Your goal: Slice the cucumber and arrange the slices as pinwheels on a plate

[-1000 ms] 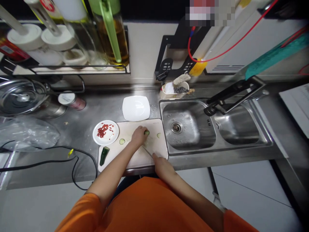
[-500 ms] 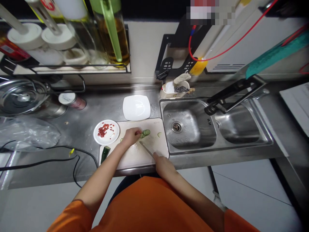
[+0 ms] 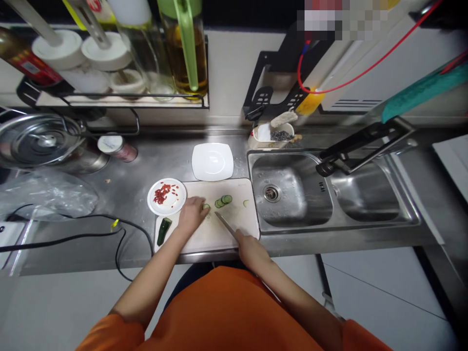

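Note:
My right hand (image 3: 254, 252) is closed round the handle of a knife (image 3: 226, 224), its blade pointing up and left over the white cutting board (image 3: 234, 236). My left hand (image 3: 192, 214) is closed at the board's left-middle, with thumb and fingers on cucumber slices (image 3: 206, 207); most of what it grips is hidden beneath it. To the right of that hand lies a row of overlapping cucumber slices (image 3: 223, 201). One loose slice (image 3: 245, 203) rests near the right edge. A dark green cucumber piece (image 3: 164, 231) lies at the board's left end.
A round white plate (image 3: 151, 201) with chopped red pieces overlaps the board's upper left corner. Behind the board stands a square white plate (image 3: 212, 161). A double sink (image 3: 292, 226) adjoins on the right. Black cables (image 3: 135, 225), a plastic bag (image 3: 47, 195) and a pot (image 3: 47, 141) are on the left.
My left hand has moved left, off the row of slices and onto the cucumber slices beside it. The knife stays in my right hand, nearly unmoved. The whole view has shifted slightly.

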A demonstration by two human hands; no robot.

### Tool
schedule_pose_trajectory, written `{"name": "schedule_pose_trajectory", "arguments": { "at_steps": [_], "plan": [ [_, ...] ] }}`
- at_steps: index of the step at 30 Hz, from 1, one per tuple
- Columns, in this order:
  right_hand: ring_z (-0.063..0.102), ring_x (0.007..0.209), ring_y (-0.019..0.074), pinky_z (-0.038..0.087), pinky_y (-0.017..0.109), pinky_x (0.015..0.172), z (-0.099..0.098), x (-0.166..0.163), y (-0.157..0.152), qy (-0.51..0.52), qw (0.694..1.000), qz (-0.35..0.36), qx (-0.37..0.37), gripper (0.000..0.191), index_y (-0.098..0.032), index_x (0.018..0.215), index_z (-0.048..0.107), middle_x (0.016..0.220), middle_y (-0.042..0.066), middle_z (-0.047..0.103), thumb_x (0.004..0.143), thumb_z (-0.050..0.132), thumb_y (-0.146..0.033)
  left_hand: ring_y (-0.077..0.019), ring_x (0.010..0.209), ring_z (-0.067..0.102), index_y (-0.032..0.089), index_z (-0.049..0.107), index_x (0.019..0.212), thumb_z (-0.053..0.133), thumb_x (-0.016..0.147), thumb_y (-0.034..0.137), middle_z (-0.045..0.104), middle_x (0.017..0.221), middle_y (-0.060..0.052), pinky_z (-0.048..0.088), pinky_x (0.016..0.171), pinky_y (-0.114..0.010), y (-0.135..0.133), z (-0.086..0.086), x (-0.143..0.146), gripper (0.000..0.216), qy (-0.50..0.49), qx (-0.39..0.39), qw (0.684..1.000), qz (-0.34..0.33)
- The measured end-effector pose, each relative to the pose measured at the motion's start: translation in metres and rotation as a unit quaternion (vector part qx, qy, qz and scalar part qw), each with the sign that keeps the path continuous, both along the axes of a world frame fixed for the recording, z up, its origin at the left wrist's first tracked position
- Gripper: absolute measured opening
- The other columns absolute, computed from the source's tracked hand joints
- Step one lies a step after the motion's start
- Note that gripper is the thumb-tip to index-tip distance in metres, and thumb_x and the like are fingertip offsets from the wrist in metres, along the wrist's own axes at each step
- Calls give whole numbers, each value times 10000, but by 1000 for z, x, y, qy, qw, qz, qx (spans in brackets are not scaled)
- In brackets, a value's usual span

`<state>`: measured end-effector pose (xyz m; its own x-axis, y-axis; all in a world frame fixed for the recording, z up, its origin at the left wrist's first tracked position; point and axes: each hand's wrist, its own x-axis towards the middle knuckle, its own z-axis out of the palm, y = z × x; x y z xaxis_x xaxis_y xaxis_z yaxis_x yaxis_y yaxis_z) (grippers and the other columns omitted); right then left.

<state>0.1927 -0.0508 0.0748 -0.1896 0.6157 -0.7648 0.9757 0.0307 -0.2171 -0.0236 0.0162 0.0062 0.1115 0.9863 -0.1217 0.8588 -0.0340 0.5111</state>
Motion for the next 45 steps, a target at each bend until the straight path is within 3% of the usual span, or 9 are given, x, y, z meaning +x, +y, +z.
{"name": "schedule_pose_trajectory", "arguments": {
  "at_steps": [4, 13, 22, 45],
  "plan": [
    [622, 891, 218, 389, 267, 654, -1, -2, -1, -5, 1000, -3, -1, 525, -198, 1347, 322, 938, 108, 634, 843, 309, -51, -258, 945, 521, 172, 640, 960, 566, 780, 329, 595, 929, -113, 416, 856, -367, -19, -11, 8, 250, 67, -1, 996, 50],
    [616, 937, 236, 415, 276, 678, 7, -26, 4, -2, 1000, 12, 24, 412, -166, 1205, 434, 928, 120, 644, 830, 325, -38, -224, 927, 514, 200, 645, 971, 592, 742, 228, 604, 928, -75, 405, 869, -332, -21, -20, 2, 236, -5, -11, 998, 60],
    [611, 973, 223, 438, 286, 722, 9, -40, 13, -8, 999, 18, 28, 405, -177, 1236, 407, 953, 124, 639, 871, 284, -51, -236, 911, 519, 192, 657, 943, 623, 740, 307, 604, 891, -76, 410, 841, -357, -30, -26, 3, 236, -5, 29, 995, 93],
    [629, 919, 211, 446, 274, 696, 4, -47, 13, -7, 999, 19, 51, 348, -171, 1161, 434, 898, 113, 639, 872, 284, -47, -223, 927, 528, 187, 680, 950, 600, 740, 240, 636, 897, -72, 407, 840, -350, -27, -33, -1, 230, -35, 37, 996, 76]
  ]
}}
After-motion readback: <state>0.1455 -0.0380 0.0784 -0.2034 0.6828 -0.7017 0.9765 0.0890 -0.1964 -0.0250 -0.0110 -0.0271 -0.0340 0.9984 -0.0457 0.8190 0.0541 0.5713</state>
